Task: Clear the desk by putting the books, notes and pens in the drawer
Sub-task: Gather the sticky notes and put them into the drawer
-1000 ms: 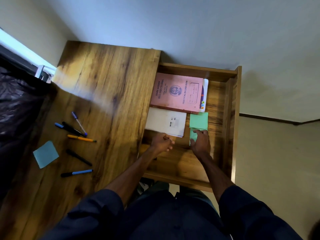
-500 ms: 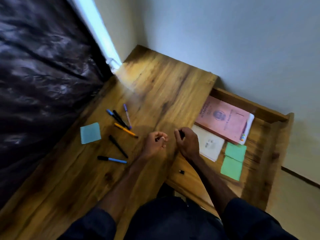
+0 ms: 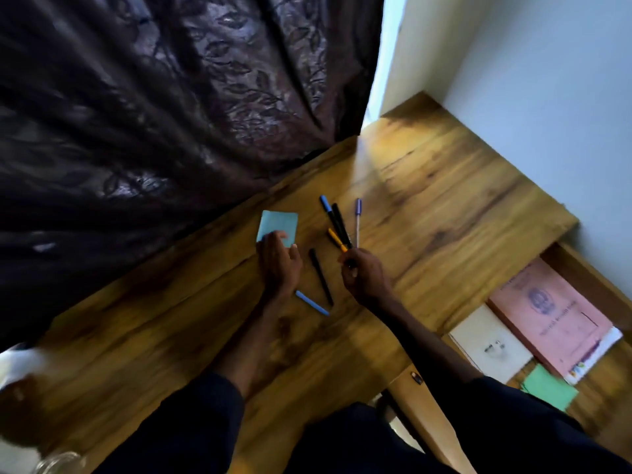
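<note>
Several pens lie on the wooden desk (image 3: 444,213). My right hand (image 3: 366,277) pinches the near end of a black pen (image 3: 340,224), which lies beside a blue-capped pen (image 3: 325,204), a yellow pen (image 3: 336,239) and a purple-capped white pen (image 3: 357,220). Between my hands lie another black pen (image 3: 320,276) and a blue pen (image 3: 312,303). My left hand (image 3: 278,265) rests with its fingertips on the near edge of a blue sticky note (image 3: 277,222). The open drawer (image 3: 581,268) at the right holds a pink book (image 3: 554,316), a white notebook (image 3: 489,343) and green notes (image 3: 549,390).
A dark patterned curtain (image 3: 154,114) hangs along the desk's left edge. A pale wall (image 3: 547,97) bounds the far side. A small dark object (image 3: 416,377) sits on the drawer's near rim. A glass rim (image 3: 58,463) shows at the bottom left.
The view swung left from the drawer to the desk. Both hands left the drawer; the left hand now touches the blue note and the right hand has closed on the pens' near ends.
</note>
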Demonstrator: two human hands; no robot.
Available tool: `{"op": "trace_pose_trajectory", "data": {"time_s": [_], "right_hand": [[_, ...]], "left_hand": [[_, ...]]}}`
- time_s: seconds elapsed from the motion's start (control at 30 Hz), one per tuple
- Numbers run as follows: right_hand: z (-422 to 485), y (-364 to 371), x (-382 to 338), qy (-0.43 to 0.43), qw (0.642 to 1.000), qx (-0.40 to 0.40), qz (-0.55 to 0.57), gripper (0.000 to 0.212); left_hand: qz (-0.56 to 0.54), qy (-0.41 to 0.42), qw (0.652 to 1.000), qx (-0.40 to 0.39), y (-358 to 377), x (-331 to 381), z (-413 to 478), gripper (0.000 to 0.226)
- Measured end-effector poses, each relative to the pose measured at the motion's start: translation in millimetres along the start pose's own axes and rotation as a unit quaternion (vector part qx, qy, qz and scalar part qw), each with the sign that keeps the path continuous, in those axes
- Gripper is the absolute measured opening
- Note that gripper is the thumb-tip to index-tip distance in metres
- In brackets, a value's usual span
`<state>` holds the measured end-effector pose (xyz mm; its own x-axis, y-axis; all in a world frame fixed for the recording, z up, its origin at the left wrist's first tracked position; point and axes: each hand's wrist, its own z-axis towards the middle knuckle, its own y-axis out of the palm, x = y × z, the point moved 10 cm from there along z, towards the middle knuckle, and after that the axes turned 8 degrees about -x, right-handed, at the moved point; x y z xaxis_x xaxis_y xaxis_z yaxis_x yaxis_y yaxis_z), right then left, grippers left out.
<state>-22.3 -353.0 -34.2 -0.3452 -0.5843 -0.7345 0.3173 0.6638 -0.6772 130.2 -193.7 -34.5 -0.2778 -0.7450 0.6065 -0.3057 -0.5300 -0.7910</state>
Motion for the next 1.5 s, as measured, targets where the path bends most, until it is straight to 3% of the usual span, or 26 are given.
{"op": "trace_pose_trajectory", "data": {"time_s": [0.1,0.2,0.3,0.37,0.43,0.5,0.67,0.8,0.97,1.1,1.27,1.37,1.5], "right_hand": [[-0.6,6.5,-2.2,-0.001,1.0,-0.001,-0.007,0.021],[-10.6,3.9,1.5,0.003,1.0,-0.003,-0.01,0.022],[-25.2,-7.8,9.4,0.02,1.0,0.002,-0.013,0.021],[-35.7,-15.2,16.5,0.039,0.999,0.001,-0.012,0.019],[-47.2,-21.6,24.0,0.063,0.998,0.0,-0.001,0.02],[-57.7,-28.0,30.0,0.077,0.997,0.003,0.014,0.022],[-87.2,-55.5,50.0,0.159,0.981,0.05,0.102,0.014],[-113.2,-63.6,80.0,0.231,0.943,0.051,0.236,0.041],[-186.3,-90.8,138.0,0.33,0.828,0.173,0.418,0.027],[-263.4,-110.3,188.2,0.374,0.749,0.241,0.491,0.021],[-374.5,-125.5,255.6,0.482,0.718,0.31,0.395,0.012],[-439.1,-126.3,297.6,0.565,0.724,0.285,0.274,0.015],[-479.1,-129.4,306.8,0.594,0.737,0.234,0.22,0.015]], "left_hand": [[0.064,-0.148,0.983,-0.083,1.1,-33.2,30.7,0.077],[0.069,-0.182,0.971,-0.137,13.8,-51.9,44.7,0.092],[0.066,-0.171,0.971,-0.154,18.0,-46.6,51.3,0.085],[0.055,-0.175,0.971,-0.154,18.7,-44.2,48.4,0.068],[0.025,-0.184,0.972,-0.143,21.2,-44.7,37.3,0.052],[-0.028,-0.181,0.975,-0.122,24.8,-43.1,22.0,0.049],[-0.154,-0.074,0.982,-0.078,29.1,19.6,-35.4,0.04],[-0.2,0.003,0.967,-0.155,63.5,93.4,-97.0,0.026],[-0.203,0.028,0.915,-0.348,145.1,151.9,-169.3,0.021],[-0.07,0.116,0.876,-0.463,202.4,191.9,-223.1,0.03],[0.082,0.222,0.764,-0.6,267.9,220.7,-310.0,0.032],[0.147,0.258,0.73,-0.616,292.6,223.1,-340.2,0.025],[0.16,0.249,0.709,-0.639,302.5,231.6,-369.2,0.019]]}}
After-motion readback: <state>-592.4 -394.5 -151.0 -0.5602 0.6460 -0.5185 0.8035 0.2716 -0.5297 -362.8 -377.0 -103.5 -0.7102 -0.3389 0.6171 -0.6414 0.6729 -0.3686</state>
